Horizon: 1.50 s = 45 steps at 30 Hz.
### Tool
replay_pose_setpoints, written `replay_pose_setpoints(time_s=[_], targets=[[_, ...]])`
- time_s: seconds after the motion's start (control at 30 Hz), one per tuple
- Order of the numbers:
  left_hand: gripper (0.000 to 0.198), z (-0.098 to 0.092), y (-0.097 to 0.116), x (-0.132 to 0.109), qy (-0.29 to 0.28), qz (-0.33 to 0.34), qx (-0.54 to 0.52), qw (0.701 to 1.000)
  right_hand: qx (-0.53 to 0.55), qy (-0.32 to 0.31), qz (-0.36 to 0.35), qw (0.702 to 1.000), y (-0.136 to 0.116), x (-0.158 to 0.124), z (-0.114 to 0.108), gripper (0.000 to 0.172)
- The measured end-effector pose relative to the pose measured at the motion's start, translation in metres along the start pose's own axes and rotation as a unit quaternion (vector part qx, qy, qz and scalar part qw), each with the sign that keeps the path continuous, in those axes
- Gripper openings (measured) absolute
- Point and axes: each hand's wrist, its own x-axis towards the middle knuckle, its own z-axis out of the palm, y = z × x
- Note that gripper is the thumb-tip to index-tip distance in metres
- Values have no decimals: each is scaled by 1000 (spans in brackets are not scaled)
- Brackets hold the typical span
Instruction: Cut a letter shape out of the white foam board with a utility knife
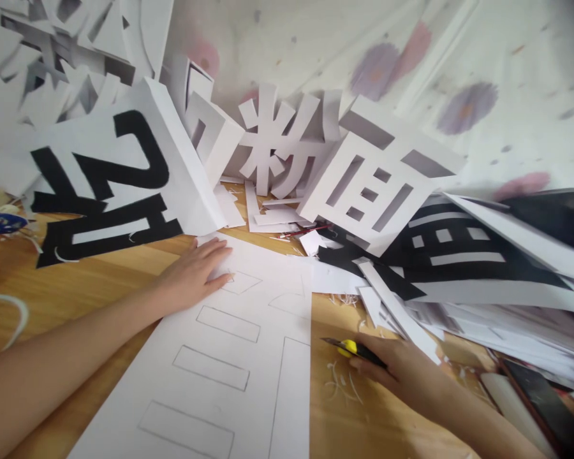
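A white sheet (pixel 263 395) with pencilled rectangles and other outlines lies across the wooden table. Flat on its far left part rests my left hand (pixel 198 271), fingers stretched out and holding nothing. My right hand (pixel 387 366) is closed round a craft knife (pixel 351 348) with a yellow and black handle. The knife's blade points left, just beyond the sheet's right edge, over the table. Close below the blade are thin white paper shavings (pixel 342 382).
White three-dimensional characters (pixel 325 166) stand along the back. A white panel with black lettering (pixel 100 185) leans at the left. Black cut-out sheets (pixel 459 242) and stacked boards (pixel 502 335) lie at the right, with paper strips (pixel 397 306) nearby. A flowered curtain (pixel 411 76) hangs behind.
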Motion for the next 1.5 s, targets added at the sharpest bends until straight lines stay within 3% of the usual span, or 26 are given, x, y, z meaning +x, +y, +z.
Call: replay_pose_setpoints(time_s=[0.33, 1.13, 1.5], targets=[[52, 2, -1, -1, 6, 2, 5, 1000, -51, 0, -5, 999, -50, 25, -8, 16], [53, 5, -3, 0, 9, 6, 5, 1000, -66, 22, -48, 996, -51, 28, -15, 11], [54, 4, -3, 0, 6, 2, 8, 1000, -189, 9, -58, 980, -62, 33, -29, 22]])
